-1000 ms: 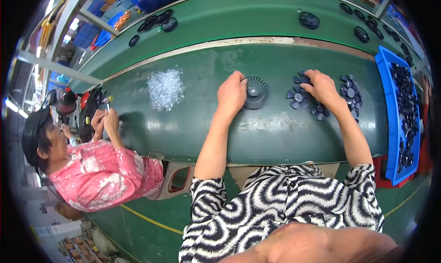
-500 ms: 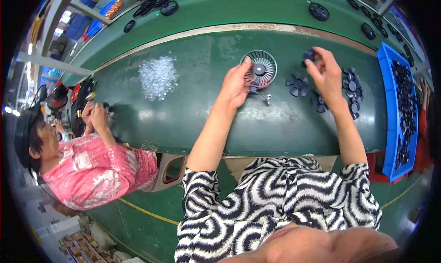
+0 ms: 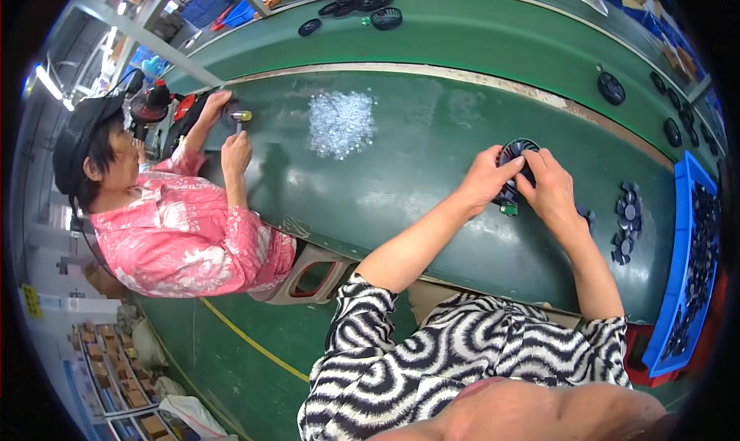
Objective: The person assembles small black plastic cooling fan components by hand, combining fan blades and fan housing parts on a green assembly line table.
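Over the right part of the green table, my left hand (image 3: 486,180) grips a round black fan housing (image 3: 521,145) by its side. A short lead with a green connector (image 3: 509,208) hangs from it. My right hand (image 3: 549,186) is closed at the housing's open face, with thumb and fingertips on a dark fan blade wheel (image 3: 512,162). The fingers hide much of that wheel, and I cannot tell how deep it sits. Several more black blade wheels (image 3: 629,216) lie right of my right hand, and another (image 3: 587,216) is partly hidden behind my wrist.
A blue tray (image 3: 675,248) full of black blade wheels stands at the right end. Small clear pieces (image 3: 341,125) lie heaped left of centre. Beyond the table, a green belt (image 3: 478,36) carries black fans (image 3: 611,89). A co-worker in pink (image 3: 185,225) holds a yellow-ended tool (image 3: 243,116).
My right hand has brought the blade wheel to the housing in my left hand, and the two hands now meet. The view has swung. The co-worker's hands have moved apart, showing the tool.
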